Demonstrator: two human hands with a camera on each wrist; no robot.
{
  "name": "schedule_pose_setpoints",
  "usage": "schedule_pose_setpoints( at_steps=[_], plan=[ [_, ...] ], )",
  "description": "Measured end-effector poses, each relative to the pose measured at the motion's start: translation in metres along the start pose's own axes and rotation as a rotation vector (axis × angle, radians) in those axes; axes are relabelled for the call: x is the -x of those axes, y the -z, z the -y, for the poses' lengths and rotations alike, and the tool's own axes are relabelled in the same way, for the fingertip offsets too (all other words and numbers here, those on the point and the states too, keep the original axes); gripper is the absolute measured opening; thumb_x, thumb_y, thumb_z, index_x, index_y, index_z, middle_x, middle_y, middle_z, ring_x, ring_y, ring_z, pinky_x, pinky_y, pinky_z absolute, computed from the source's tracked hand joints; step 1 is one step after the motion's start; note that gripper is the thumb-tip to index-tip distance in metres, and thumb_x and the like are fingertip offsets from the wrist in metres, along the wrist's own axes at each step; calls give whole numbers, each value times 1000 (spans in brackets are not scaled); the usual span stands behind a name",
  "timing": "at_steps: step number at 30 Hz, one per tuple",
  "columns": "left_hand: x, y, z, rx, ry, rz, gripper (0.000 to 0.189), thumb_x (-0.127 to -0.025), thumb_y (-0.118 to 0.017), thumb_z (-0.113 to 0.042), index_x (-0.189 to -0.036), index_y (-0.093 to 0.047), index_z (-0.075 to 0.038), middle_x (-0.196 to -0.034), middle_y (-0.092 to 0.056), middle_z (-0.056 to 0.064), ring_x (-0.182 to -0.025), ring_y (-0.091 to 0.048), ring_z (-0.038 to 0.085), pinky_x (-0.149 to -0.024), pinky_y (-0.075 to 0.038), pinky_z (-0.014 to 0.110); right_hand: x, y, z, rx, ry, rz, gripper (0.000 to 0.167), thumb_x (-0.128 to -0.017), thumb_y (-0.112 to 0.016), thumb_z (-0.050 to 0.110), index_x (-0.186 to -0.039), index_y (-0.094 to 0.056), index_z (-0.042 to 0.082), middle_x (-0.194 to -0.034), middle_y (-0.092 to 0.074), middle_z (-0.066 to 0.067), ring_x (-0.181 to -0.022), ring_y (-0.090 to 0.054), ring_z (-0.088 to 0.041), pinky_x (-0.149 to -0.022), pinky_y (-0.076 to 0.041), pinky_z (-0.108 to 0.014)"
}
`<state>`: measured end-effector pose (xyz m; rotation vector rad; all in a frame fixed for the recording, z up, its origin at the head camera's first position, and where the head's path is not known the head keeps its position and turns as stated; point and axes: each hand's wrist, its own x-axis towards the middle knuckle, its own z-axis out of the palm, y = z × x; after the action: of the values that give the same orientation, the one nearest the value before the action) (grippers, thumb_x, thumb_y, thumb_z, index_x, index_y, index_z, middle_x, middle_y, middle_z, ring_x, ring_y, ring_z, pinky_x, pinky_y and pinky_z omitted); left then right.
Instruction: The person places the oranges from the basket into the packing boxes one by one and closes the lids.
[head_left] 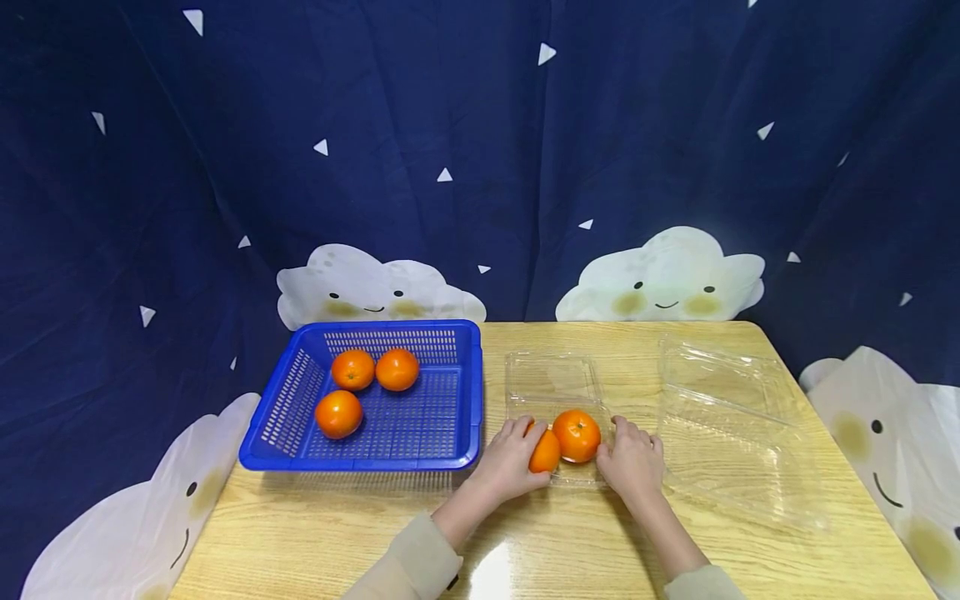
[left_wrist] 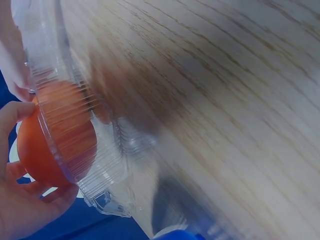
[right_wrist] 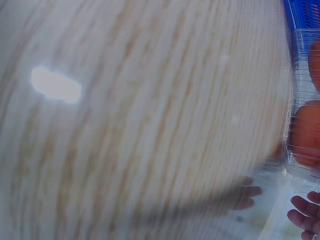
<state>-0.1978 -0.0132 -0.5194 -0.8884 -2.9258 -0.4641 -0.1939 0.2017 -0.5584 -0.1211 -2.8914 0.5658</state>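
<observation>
Watching from my distant place, I am seeing a pale wooden table (head_left: pixel 300 517), its grain running and a bright reflection shining at the near edge. Behind it a dark blue curtain (head_left: pixel 450 83) is hanging, with small white triangles and smiling clouds (head_left: pixel 660 279), and it is closing the room also on left and right. On the left a blue basket (head_left: pixel 360 464) is holding three oranges (head_left: pixel 338 414); on the right a second clear container (head_left: pixel 738 417) is lying. Between them a clear plastic container (head_left: pixel 553 379) is standing open, its lid on the far side. My left hand (head_left: pixel 510 462) is gripping an orange (head_left: pixel 547 454) in its left part; another orange (head_left: pixel 576 436) is sitting just to the right. My right hand (head_left: pixel 633 458) is resting with relaxed fingers by the right wall; whether it is touching, I cannot tell.
</observation>
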Motion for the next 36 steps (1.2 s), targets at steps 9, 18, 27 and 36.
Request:
schedule_pose_setpoints(
  at_steps=[9,18,27,36],
  plan=[
    [-2,-2,-2,-20,30,39,70,-71,-66,-41,-131,-46,-11,-127,-47,12,-112,-47,28,-93,-42,39,0,-1,-1,0,12,-10,44,-78,-53,18,-118,-51,-3,-108,-60,-22,-97,-55,-39,-92,-28,-55],
    [-5,-6,-4,-57,34,65,69,-73,-63,-41,-132,-46,-10,-126,-48,13,-113,-48,31,-95,-40,40,0,-1,-1,-4,1,-8,44,-77,-52,16,-117,-52,-3,-110,-60,-22,-98,-54,-40,-92,-28,-55],
    [-8,-7,-7,-114,38,94,66,-75,-61,-45,-131,-47,-12,-122,-51,11,-110,-49,29,-96,-39,38,0,0,-1,-15,-7,3,44,-78,-53,16,-118,-52,-2,-110,-60,-22,-99,-54,-40,-93,-27,-55],
    [-11,-7,-8,-132,56,116,66,-75,-59,-46,-130,-48,-11,-120,-52,10,-106,-49,27,-96,-38,36,0,1,1,-19,-6,-3,44,-78,-53,16,-117,-52,-2,-108,-60,-22,-97,-54,-39,-92,-27,-54]
  ],
)
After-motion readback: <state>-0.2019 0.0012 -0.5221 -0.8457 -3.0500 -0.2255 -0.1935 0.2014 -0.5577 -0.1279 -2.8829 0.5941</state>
